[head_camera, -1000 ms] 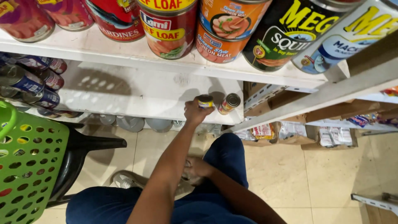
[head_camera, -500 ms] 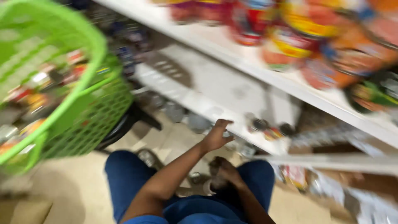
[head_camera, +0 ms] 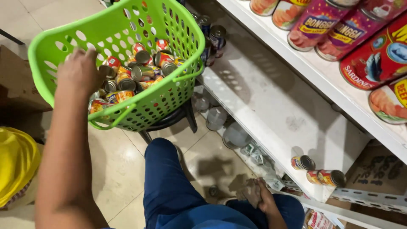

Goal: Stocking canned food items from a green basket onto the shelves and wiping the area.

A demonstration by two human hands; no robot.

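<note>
Running diagonally from the top centre of the frame down to the lower right, a white shelf point(head_camera: 271, 106) takes up most of the right half; its board is largely bare, and a higher shelf above it at the upper right carries a row of large cans point(head_camera: 373, 55) with red, pink and orange labels. The tiled floor point(head_camera: 114, 165) fills the lower left, with the person's blue trouser leg point(head_camera: 169, 191) crossing it at the bottom centre. In the upper left sits a bright green perforated basket point(head_camera: 169, 97), resting on a dark stool point(head_camera: 174, 121) and holding a heap of small cans point(head_camera: 140, 74) lying every way. A yellow object point(head_camera: 15, 163) shows at the left edge. The left hand point(head_camera: 80, 72) is inside the basket at its left side, back of the hand up and fingers curled down onto the cans; whether it is gripping one cannot be told, since the fingertips are hidden. The right hand point(head_camera: 258, 195) is low at the bottom centre, resting loosely closed beside the knee, and I cannot tell whether it holds anything. Two small cans point(head_camera: 318, 169) lie on their sides near the shelf's lower right end, just beside each other, well apart from both hands. A few dark cans point(head_camera: 212, 34) stand on the shelf just behind the basket.
</note>
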